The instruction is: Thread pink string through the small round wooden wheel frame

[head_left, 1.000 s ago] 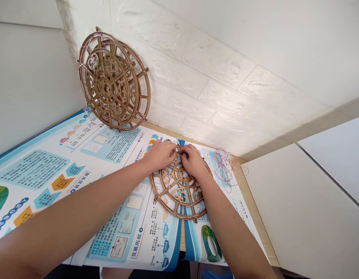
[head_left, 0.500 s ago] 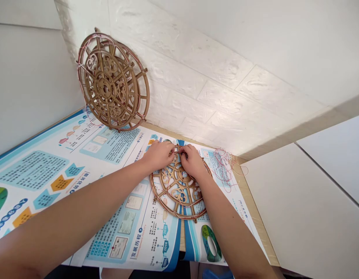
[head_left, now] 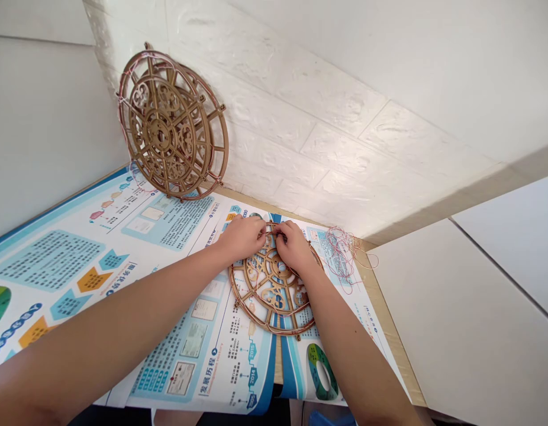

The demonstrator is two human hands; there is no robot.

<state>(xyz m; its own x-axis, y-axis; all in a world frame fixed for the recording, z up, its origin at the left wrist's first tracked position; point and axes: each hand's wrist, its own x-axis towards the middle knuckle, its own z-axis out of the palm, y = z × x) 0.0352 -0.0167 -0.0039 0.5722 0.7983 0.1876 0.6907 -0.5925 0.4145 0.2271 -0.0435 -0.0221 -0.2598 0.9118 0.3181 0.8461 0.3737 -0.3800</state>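
A flat, round wooden fretwork wheel (head_left: 269, 296) lies on printed posters on the table. My left hand (head_left: 242, 236) and my right hand (head_left: 295, 247) meet at its far rim, fingers pinched together on the rim and on a thin red thread there. The fingertips hide the exact spot they pinch. A loose tangle of red thread (head_left: 345, 251) lies just right of my right hand.
A second wooden wheel (head_left: 173, 125), wound with thread, leans upright against the white brick-pattern wall at the back left. Blue and white posters (head_left: 100, 248) cover the table. The wooden table edge (head_left: 392, 337) runs along the right, with white floor beyond.
Hardly anything differs: both hands stay pinched at the far rim of the flat wheel, with only slight finger movement.
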